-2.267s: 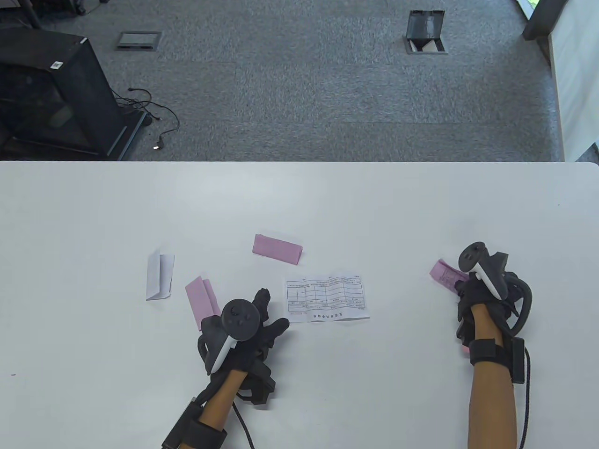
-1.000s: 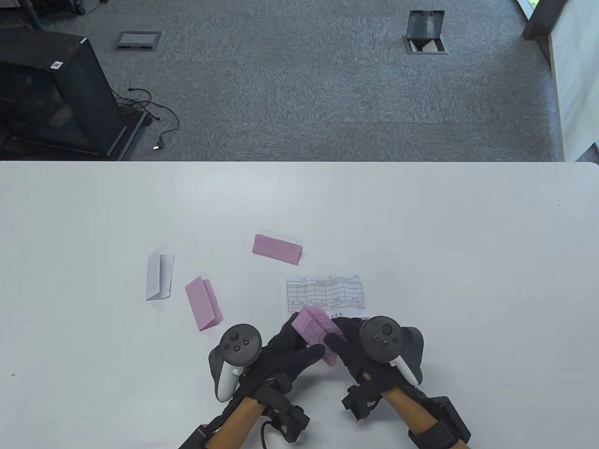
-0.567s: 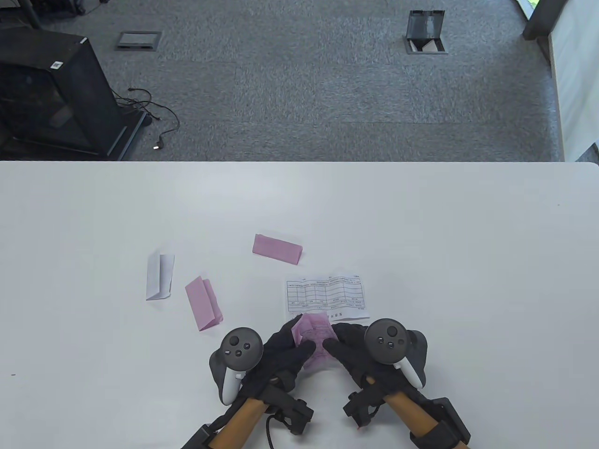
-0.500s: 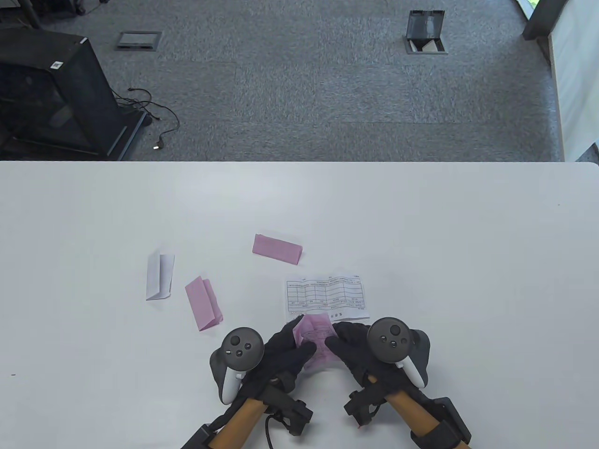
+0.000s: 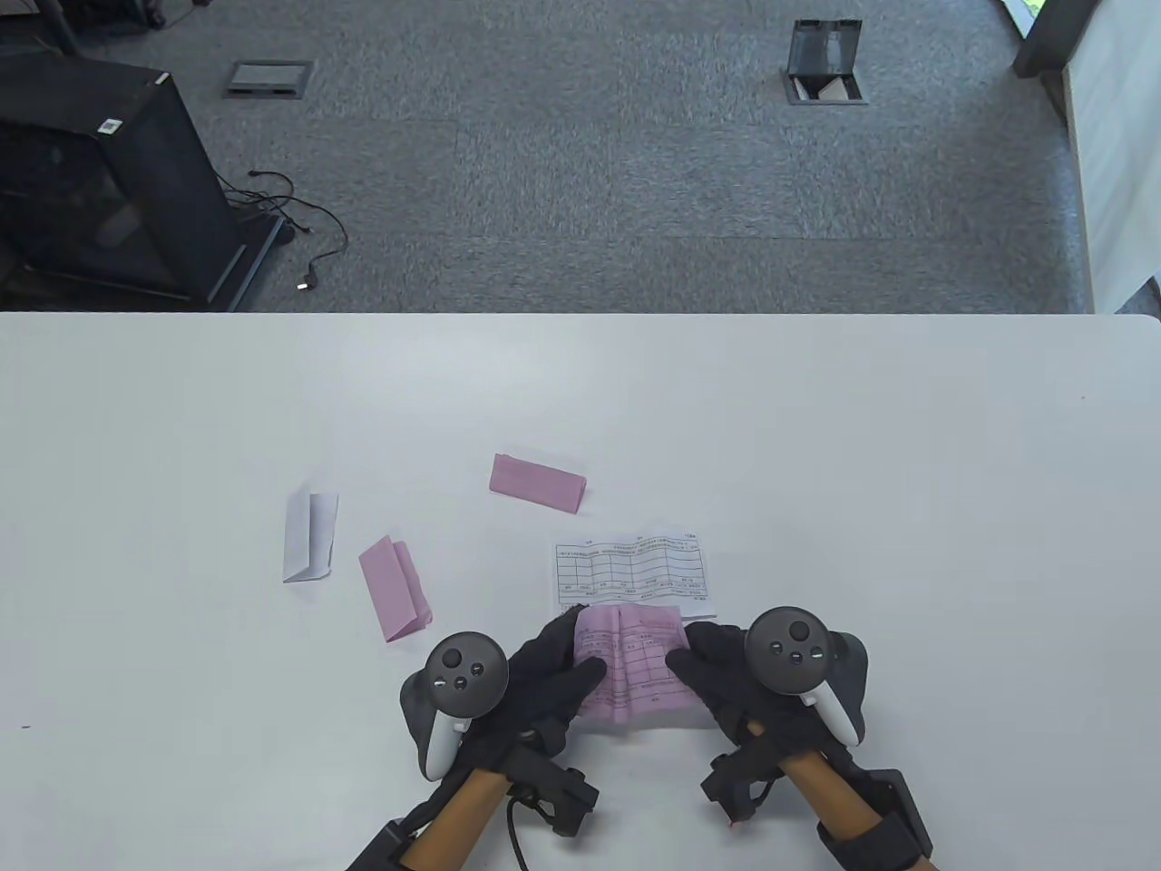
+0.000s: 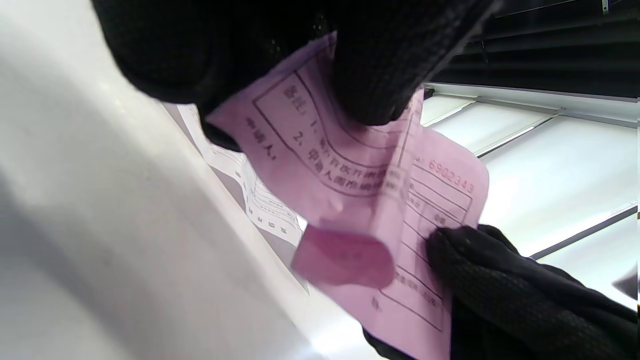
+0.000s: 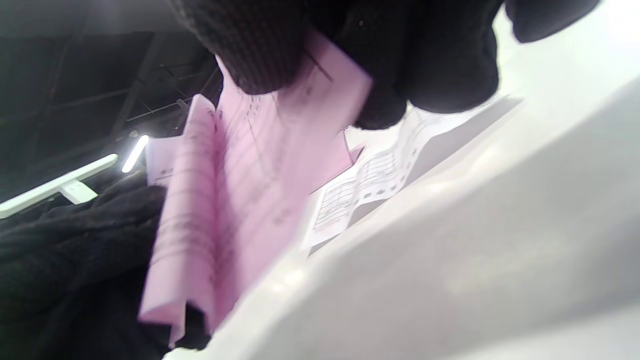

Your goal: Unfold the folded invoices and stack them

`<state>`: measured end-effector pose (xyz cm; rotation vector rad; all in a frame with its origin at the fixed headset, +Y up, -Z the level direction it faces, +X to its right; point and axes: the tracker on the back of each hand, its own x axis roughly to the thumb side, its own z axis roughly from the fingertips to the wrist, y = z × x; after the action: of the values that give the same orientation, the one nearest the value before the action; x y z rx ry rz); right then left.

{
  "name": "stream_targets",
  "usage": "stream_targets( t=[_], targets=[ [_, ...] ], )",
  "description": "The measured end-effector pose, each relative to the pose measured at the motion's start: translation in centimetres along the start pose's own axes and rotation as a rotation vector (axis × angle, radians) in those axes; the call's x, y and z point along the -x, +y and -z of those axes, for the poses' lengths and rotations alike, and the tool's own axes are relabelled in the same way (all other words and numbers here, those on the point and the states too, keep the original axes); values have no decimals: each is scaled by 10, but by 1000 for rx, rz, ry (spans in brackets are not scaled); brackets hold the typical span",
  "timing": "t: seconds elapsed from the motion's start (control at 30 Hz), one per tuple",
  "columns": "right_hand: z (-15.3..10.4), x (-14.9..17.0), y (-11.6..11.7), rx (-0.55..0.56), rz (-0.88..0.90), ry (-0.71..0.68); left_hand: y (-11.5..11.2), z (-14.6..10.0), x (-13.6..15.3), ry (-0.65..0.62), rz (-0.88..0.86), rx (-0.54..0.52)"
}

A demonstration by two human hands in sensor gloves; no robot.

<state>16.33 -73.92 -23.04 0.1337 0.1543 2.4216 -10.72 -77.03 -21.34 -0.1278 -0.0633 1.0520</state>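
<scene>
**Pink invoice half open, tear risk at the crease**

Pinched on its left edge by left hand (image 5: 544, 667), on its right by right hand (image 5: 717, 667); pink invoice (image 5: 635, 671) held just above the table (image 5: 816, 435), near the flat white invoice (image 5: 630, 576). Centre crease not yet flattened. Could tear if pulled apart too hard, or slip from one pinch and refold. Could land askew on the white sheet if dropped early.
</scene>
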Motion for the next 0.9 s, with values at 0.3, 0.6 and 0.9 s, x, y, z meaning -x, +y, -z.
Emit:
stream_targets(
  t=[0.3,0.6,0.9],
  targets=[
    [7,25,-13,-78,-183,150,7,5,2,81,309,-2],
    [11,24,11,-175,-454,171,-16,9,-8,116,739,74],
    [8,15,21,-169,-614,150,-26,4,-16,113,1044,63]
  ],
)
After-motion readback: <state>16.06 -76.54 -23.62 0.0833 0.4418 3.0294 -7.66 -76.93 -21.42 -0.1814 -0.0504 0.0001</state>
